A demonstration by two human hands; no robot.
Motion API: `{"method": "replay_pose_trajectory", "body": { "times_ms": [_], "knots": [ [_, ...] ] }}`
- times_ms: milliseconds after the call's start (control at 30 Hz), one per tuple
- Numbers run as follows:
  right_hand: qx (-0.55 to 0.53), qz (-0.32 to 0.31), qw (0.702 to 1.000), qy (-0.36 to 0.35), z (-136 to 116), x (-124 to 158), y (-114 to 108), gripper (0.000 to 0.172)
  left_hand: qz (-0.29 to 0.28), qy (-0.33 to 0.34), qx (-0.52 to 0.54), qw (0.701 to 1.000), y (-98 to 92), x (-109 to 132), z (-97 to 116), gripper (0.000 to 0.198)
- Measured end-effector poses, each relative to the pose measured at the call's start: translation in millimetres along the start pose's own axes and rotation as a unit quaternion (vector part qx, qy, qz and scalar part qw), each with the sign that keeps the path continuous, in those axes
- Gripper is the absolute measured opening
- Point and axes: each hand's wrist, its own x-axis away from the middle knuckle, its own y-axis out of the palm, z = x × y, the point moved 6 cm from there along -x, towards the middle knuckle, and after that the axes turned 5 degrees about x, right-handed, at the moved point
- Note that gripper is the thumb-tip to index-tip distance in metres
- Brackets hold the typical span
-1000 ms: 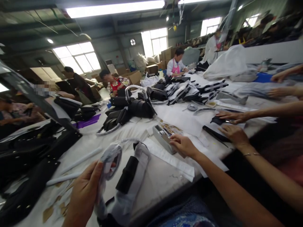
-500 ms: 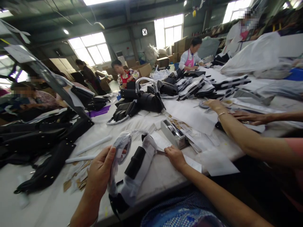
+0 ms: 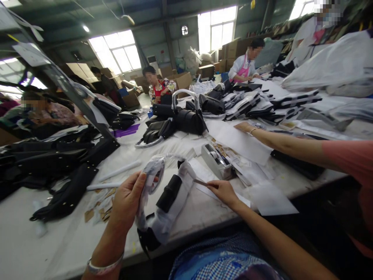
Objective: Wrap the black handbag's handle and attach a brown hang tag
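Note:
My left hand grips a wrapped bag handle, a curved strap covered in clear plastic and white paper, above the front of the white table. A black bag part in white wrapping hangs from it down to the table edge. My right hand pinches a short strip of tape next to the wrapping. A grey tape dispenser stands just beyond my right hand.
A co-worker's arm reaches across the table from the right over white paper sheets. Black bags and straps are piled in the middle and at left. Other people sit around the far side.
My right hand left the tape dispenser and came back toward the wrapped handle with a strip of tape. The co-worker's arm reached further left across the table. My view shifted.

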Motion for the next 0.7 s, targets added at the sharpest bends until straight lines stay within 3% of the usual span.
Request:
{"method": "replay_pose_trajectory", "body": {
  "times_ms": [100,167,233,400,567,700],
  "knots": [
    [-0.178,-0.008,0.983,0.051,-28,2,-13,0.035,-0.010,0.003,-0.005,1.000,0.6,0,4,0.041],
    [-0.326,-0.043,0.941,0.082,-57,6,-19,0.047,-0.022,-0.001,0.007,1.000,2.9,0,5,0.041],
    [-0.393,-0.088,0.912,0.075,-90,10,-26,0.050,-0.034,-0.009,0.020,0.999,5.9,1,6,0.042],
    [-0.337,-0.155,0.929,-0.005,-148,8,-34,0.042,-0.042,0.000,0.030,0.999,10.1,4,11,0.042],
    [-0.325,-0.146,0.934,-0.011,-167,-10,-22,0.043,-0.044,0.022,0.024,0.999,13.5,9,16,0.040],
    [-0.361,-0.152,0.920,-0.023,-187,-23,-9,0.045,-0.064,0.046,0.033,0.996,21.3,11,23,0.040]
  ]
}}
